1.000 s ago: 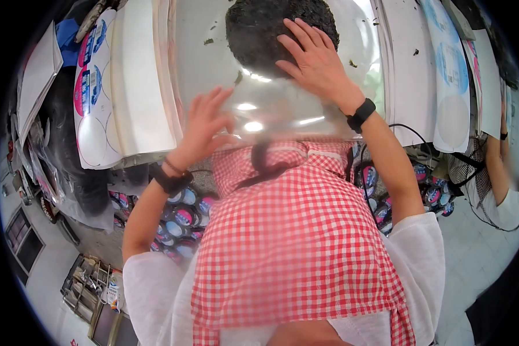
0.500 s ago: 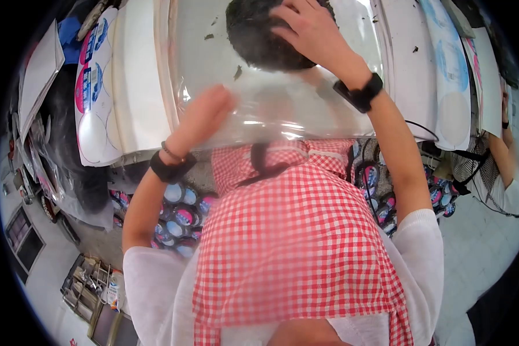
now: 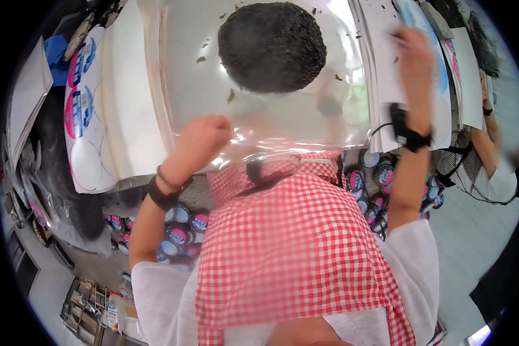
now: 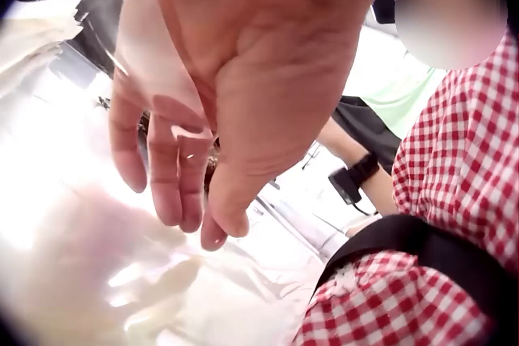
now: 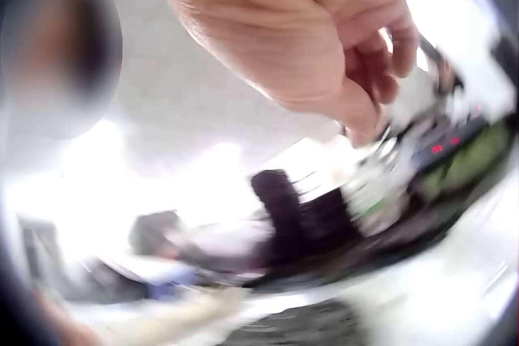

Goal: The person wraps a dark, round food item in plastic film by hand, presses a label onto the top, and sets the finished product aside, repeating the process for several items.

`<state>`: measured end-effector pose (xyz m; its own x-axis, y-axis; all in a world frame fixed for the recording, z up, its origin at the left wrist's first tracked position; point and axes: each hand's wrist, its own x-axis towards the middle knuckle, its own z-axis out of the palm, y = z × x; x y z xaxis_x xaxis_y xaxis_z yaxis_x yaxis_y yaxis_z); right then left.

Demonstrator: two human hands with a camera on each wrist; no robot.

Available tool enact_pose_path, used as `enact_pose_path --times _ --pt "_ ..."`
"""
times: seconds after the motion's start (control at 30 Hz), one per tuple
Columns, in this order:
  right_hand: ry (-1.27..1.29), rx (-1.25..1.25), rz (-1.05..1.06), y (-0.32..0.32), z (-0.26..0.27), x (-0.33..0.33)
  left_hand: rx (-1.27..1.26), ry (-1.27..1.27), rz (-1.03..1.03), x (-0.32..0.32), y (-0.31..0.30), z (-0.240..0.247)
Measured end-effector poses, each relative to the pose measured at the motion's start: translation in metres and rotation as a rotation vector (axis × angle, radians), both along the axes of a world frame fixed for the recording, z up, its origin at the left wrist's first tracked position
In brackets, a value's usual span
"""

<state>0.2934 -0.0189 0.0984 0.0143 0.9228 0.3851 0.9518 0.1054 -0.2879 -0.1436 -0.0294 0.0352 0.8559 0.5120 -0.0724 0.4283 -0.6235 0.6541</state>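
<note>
A round, dark cake of dried seaweed (image 3: 272, 47) lies under clear plastic film at the middle of the table, with loose flakes around it. At the film's near left corner my left hand (image 3: 199, 141) pinches the edge of the clear plastic bag (image 3: 282, 124); in the left wrist view its thumb meets the forefinger (image 4: 231, 224) over crinkled, shiny film. My right hand (image 3: 415, 75) is raised to the right of the bag and blurred. Its fingers (image 5: 377, 78) are curled to the thumb, and a small dark scrap (image 3: 395, 34) shows at the tips.
Stacked white sheets (image 3: 130, 86) lie left of the bag, beside printed label sheets (image 3: 82, 115). More paper (image 3: 380, 81) lies on the right. Heaped round labelled packs (image 3: 179, 233) sit below the table edge. Another person's arm (image 3: 483, 144) shows at far right.
My right hand has lifted off the seaweed cake and swung right over the papers. My left hand has gone from spread fingers to a pinch at the bag's near left edge.
</note>
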Motion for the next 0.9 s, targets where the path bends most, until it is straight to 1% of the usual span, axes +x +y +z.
enact_pose_path --times 0.03,0.07,0.1,0.17,0.2,0.23,0.3,0.37,0.4,0.47,0.5,0.53,0.6,0.63,0.67,0.7,0.77,0.8,0.83,0.87,0.9 --pt "-0.587 -0.141 -0.322 -0.025 0.037 0.022 -0.026 -0.046 -0.003 0.000 0.001 -0.001" --pt "-0.488 -0.097 -0.260 -0.034 0.027 0.038 -0.082 -0.012 -0.034 -0.001 0.004 0.002" --pt "-0.388 -0.047 -0.203 -0.043 0.004 0.054 -0.129 0.022 -0.069 0.001 0.012 0.007" --pt "-0.306 0.009 0.164 -0.025 0.009 -0.027 -0.157 0.070 -0.139 0.006 0.026 0.010" --pt "-0.036 -0.194 0.367 -0.020 -0.016 -0.063 -0.150 0.088 -0.181 0.006 0.034 0.009" --pt "0.339 -0.365 0.604 -0.006 -0.020 -0.108 -0.136 0.106 -0.213 0.007 0.043 0.010" --pt "0.120 -0.292 0.661 0.013 -0.058 -0.131 -0.080 0.101 -0.163 0.015 0.054 0.022" --pt "0.318 -0.490 0.674 0.028 -0.058 -0.124 -0.022 0.079 -0.085 0.029 0.067 0.036" --pt "0.415 -0.595 0.674 0.031 -0.055 -0.120 0.075 0.026 -0.030 0.037 0.079 0.035" --pt "0.356 -0.649 0.730 0.035 -0.048 -0.115 0.271 -0.083 0.066 0.058 0.105 0.028" --pt "0.323 -0.670 0.756 0.037 -0.046 -0.113 0.564 -0.122 0.214 0.070 0.107 0.026" --pt "0.355 -0.716 0.753 0.051 -0.056 -0.108 0.856 -0.162 0.359 0.086 0.108 0.022" --pt "0.444 -0.840 0.731 0.065 -0.050 -0.104 0.878 -0.157 0.603 0.105 0.075 0.009" --pt "0.495 -0.899 0.715 0.071 -0.049 -0.102 0.711 -0.137 0.594 0.113 0.047 0.001" --pt "0.488 -0.876 0.814 0.079 -0.054 -0.098 0.551 -0.108 0.622 0.127 0.035 -0.006" --pt "0.491 -0.954 0.804 0.086 -0.051 -0.099 0.385 -0.073 0.653 0.137 0.024 -0.012" --pt "0.226 -1.059 0.760 0.088 -0.020 -0.106 0.528 0.038 0.707 0.150 0.024 -0.031" --pt "0.097 -0.697 0.742 0.070 0.001 -0.101 0.603 0.086 0.734 0.155 0.027 -0.038" --pt "-0.038 -0.335 0.716 0.047 0.028 -0.094 0.566 0.089 0.723 0.156 0.030 -0.041" --pt "0.099 -0.101 0.682 0.034 0.066 -0.088 0.525 0.096 0.712 0.154 0.031 -0.045" --pt "0.152 -0.072 0.611 0.014 0.087 -0.087 0.485 0.105 0.695 0.152 0.032 -0.046"
